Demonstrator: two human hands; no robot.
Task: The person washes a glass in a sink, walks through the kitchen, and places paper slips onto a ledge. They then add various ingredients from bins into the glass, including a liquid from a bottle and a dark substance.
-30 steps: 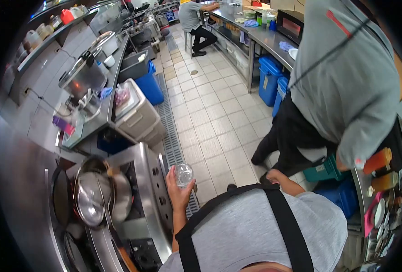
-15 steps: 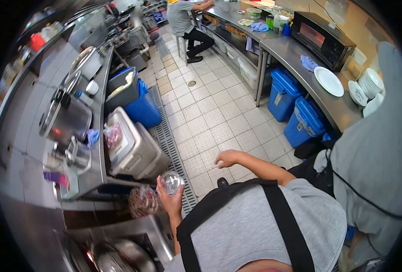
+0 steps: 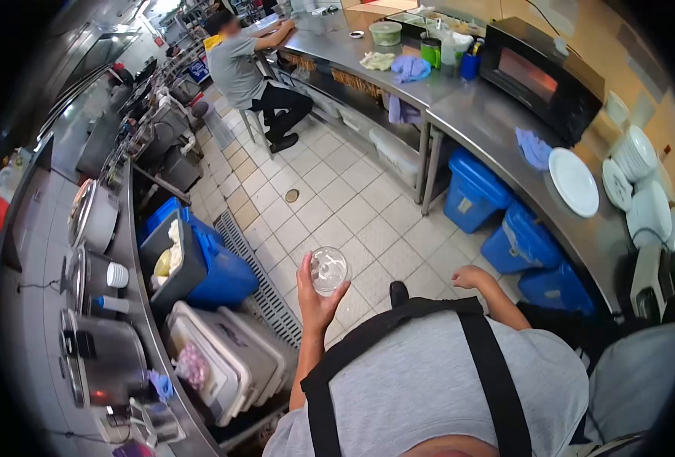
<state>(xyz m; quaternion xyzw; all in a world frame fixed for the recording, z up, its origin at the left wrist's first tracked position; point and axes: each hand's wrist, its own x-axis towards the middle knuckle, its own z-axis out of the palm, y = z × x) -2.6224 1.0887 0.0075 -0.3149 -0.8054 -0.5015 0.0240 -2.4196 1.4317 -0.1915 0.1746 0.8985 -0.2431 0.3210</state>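
My left hand (image 3: 318, 298) is wrapped round a clear, round plastic container (image 3: 330, 271), held out in front of my body above the tiled floor. Nothing can be made out inside the see-through container. Off to the right, my right hand (image 3: 470, 277) hangs by my side with its fingers curled in. Whether it holds anything small is hidden. No surface or object touches it, and the blue bins (image 3: 516, 236) are what it is nearest to.
A steel counter (image 3: 459, 114) on the right carries a black oven (image 3: 539, 80), a white oval plate (image 3: 573, 183) and stacked dishes. Lidded pots (image 3: 109, 358) line the left counter. Grey tubs (image 3: 227, 358) and a bin (image 3: 200, 259) stand below. A seated person (image 3: 242, 72) works at the far counter.
My view has swung right and moved forward along the floor. The container stays in my left hand, now further right in view. My right hand has swung outward to the right.
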